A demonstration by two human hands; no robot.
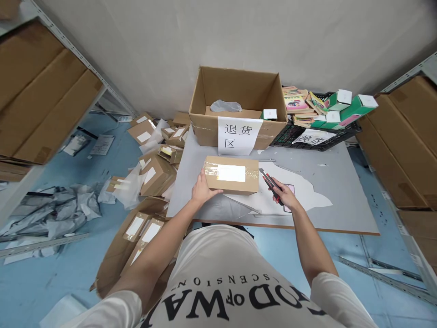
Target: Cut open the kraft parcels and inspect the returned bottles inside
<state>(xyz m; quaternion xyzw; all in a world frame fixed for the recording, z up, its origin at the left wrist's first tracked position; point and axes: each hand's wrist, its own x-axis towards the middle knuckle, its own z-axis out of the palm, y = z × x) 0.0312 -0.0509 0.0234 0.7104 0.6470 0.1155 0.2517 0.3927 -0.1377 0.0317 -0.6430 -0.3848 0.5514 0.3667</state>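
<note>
Head view, looking down over the chest: the left hand (202, 189) is flat against the near-left end of a small cardboard parcel (232, 175), fingers pressed together along its left face and the thumb lying along the near bottom edge. The parcel sits flat on the grey table (341, 191), clear tape and a white label across its top, long side facing the person.

Over on the other side, the right hand (286, 195) is closed around a utility knife (269, 181), red-and-black handle pinched between the fingers, tip aimed up and left at the parcel's near-right corner. The tip sits just beside that corner; whether it touches I cannot tell. Under this hand lies white torn paper (307, 193), and a dark phone-like object (290, 189) peeks out just beside the knuckles.

Beyond the fingertips, past the parcel's far edge, a big open carton (239, 91) with a white paper sign (238, 134) hangs over the table's back. To the right of the knife hand there is a broad bare stretch of table running to its right edge. A black crate (300, 136) of books and green boxes stands at the far right corner. Left of the left hand the table edge drops straight off to a heap of small boxes (153, 173) on the blue floor.
</note>
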